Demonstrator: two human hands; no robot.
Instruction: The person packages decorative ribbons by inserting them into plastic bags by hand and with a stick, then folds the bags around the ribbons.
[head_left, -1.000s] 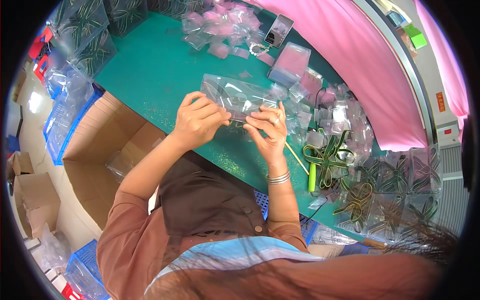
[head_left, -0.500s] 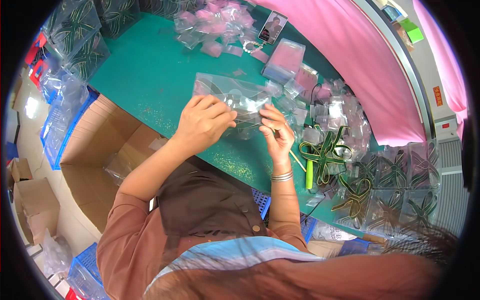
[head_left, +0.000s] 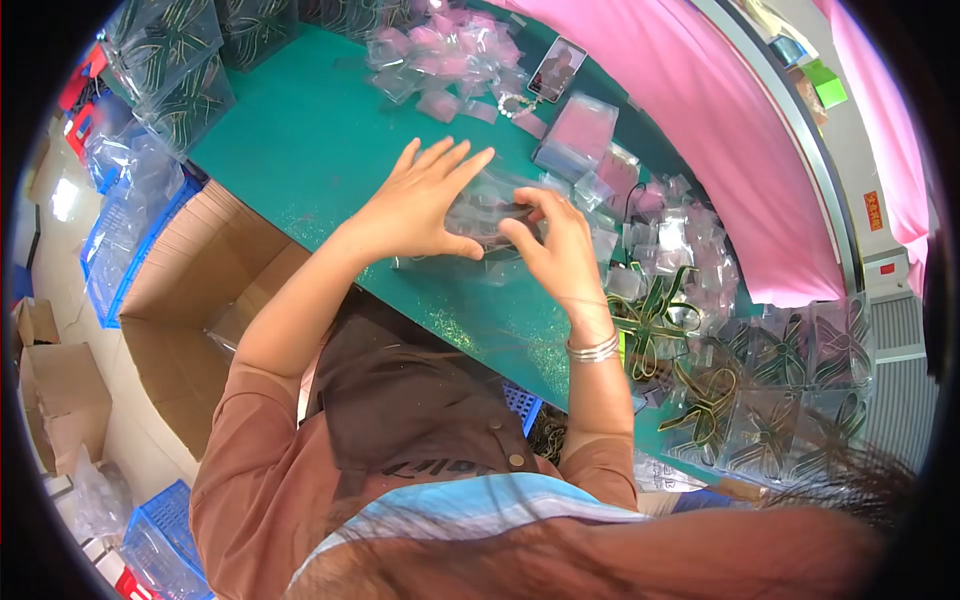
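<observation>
The green table (head_left: 300,125) is open to the far left. Left hand (head_left: 422,208) is spread wide, fingers pointing far; right hand (head_left: 560,245) pinches the right end of the clear sleeve (head_left: 482,208), between both hands. Blur hides the sleeve's long axis; the table's edge runs on the near side.

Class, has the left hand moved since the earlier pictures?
Yes. The left hand has moved closer to the heap of pink packets, its fingers now spread.

Table (head_left: 300,110): smooth, matt green. Curtain (head_left: 700,130): pink cloth, soft folds. Box (head_left: 190,290): matt brown cardboard. Bangles (head_left: 594,349): shiny metal. Pouch (head_left: 480,215) looked clear, glossy plastic.
</observation>
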